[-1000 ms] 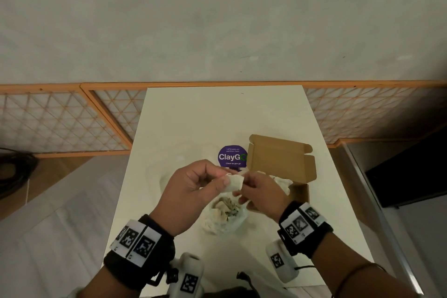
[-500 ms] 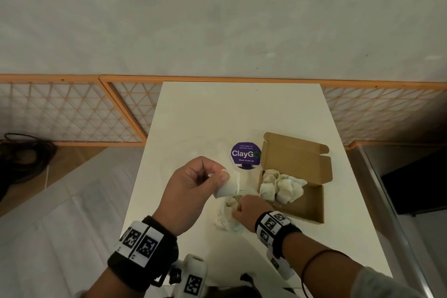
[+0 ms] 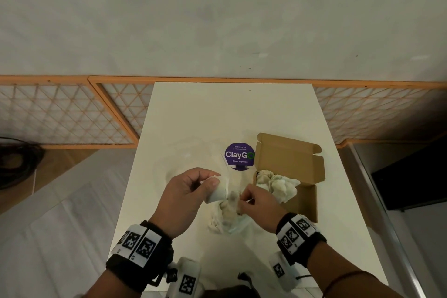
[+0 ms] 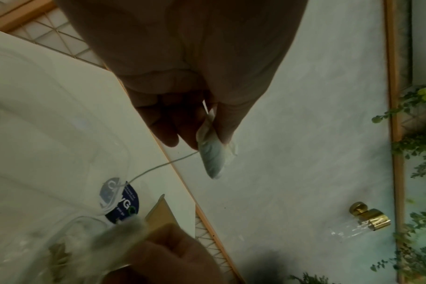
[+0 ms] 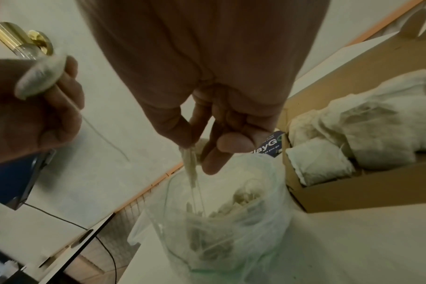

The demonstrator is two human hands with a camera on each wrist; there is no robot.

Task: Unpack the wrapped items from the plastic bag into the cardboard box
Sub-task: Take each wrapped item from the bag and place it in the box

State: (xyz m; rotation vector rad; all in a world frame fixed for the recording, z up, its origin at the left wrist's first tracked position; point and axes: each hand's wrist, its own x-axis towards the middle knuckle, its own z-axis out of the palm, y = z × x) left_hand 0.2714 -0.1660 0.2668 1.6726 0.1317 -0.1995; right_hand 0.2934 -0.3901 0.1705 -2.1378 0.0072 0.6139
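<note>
Both hands busy: left hand (image 3: 191, 191) pinches one small wrapped item (image 3: 217, 192) between thumb and fingers, held up above the tabletop (image 3: 217, 113); right hand (image 3: 256, 203) is at the mouth of the plastic bag (image 3: 227, 220), thumb and forefinger pinched on a thin strand or twisted bit of wrapping running down into the bag

Progress, my read: partway. Cardboard box (image 3: 290, 159) sits open at the right of the bag, lid flap up, with several pale wrapped items already piled in its near-left part. Bag stands on the tabletop just beside the box, near its left wall, and a clump of items is left in it. Left-hand item isn't boxed yet. So remaining: that one plus whatever is in the bag; can't count them

View differences:
- head: overall layout, bag between the hands, box right of it, purple ClayGo sticker (image 3: 239, 156) behind the bag
- left wrist: the pinched item close up, a tapered pale packet (image 4: 210, 153) with a thread trailing from it, which head view doesn't resolve
- right wrist: inside of the bag (image 5: 231, 230) with remaining clump, strand in the fingers (image 5: 190, 126), and boxed bundles (image 5: 367, 134) in detail; bag contents are mostly hidden behind the hand in head view
</note>
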